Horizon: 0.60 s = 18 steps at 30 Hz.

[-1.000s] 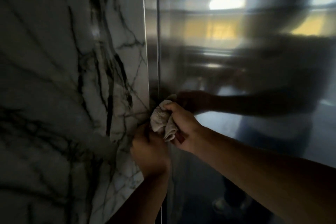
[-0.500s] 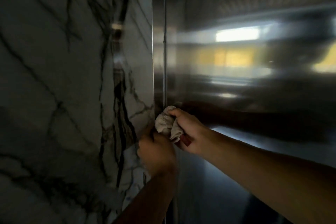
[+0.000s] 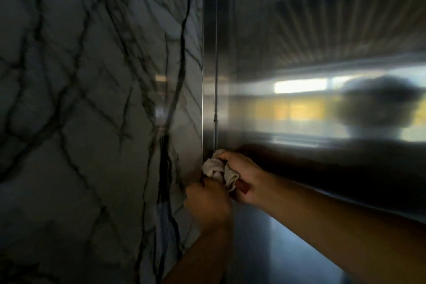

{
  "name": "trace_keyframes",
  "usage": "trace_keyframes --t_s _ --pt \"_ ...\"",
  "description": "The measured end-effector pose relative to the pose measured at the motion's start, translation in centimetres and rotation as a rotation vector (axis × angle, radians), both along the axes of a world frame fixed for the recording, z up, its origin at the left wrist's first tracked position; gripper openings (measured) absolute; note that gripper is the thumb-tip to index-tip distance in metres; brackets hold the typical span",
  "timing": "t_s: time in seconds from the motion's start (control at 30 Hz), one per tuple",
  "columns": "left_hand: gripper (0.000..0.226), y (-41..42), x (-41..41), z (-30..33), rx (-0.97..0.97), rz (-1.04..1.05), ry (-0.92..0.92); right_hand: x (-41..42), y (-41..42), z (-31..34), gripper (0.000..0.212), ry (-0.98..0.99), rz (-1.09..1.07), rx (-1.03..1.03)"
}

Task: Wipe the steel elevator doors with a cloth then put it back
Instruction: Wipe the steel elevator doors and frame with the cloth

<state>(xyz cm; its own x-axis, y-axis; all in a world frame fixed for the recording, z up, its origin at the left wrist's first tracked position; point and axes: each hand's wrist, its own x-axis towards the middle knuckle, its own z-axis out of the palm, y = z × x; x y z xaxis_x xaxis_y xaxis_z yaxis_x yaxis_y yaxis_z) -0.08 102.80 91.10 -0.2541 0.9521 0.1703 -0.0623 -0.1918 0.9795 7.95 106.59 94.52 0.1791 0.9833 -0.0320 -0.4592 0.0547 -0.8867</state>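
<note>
A crumpled beige cloth (image 3: 215, 168) is bunched in my right hand (image 3: 247, 176), pressed against the left edge of the brushed steel elevator door (image 3: 322, 37), where it meets the narrow steel jamb (image 3: 208, 53). My left hand (image 3: 207, 203) sits just below the cloth against the jamb. Its back faces me with the fingers curled out of sight, so whether it grips anything is hidden. A small reddish thing shows under the cloth in my right palm.
A white marble wall (image 3: 92, 122) with dark veins fills the left half, right up to the jamb. The steel door mirrors a lit window, a yellow band and a person's blurred dark outline on the right.
Both hands have stayed together at the door's left edge. The view has tilted upward, so more of the upper door and wall shows.
</note>
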Motion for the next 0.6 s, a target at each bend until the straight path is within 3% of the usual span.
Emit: trace_keyframes --t_s 0.13,0.37,0.47,0.6 --pt "0.029 0.5 0.2 3.5 0.104 0.016 -0.018 -0.2 -0.7 4.2 0.034 -0.035 0.035 0.026" --pt "0.027 -0.2 -0.9 6.1 0.092 -0.065 0.009 -0.7 -0.8 6.4 0.033 -0.135 0.037 -0.059" --pt "0.028 -0.2 -0.6 8.5 0.112 -0.026 -0.054 -0.8 -0.8 8.8 0.032 -0.164 0.024 0.014" --pt "0.028 0.9 0.1 13.1 0.279 0.012 -0.089 -0.7 -1.0 14.3 0.025 -0.18 -0.011 0.202"
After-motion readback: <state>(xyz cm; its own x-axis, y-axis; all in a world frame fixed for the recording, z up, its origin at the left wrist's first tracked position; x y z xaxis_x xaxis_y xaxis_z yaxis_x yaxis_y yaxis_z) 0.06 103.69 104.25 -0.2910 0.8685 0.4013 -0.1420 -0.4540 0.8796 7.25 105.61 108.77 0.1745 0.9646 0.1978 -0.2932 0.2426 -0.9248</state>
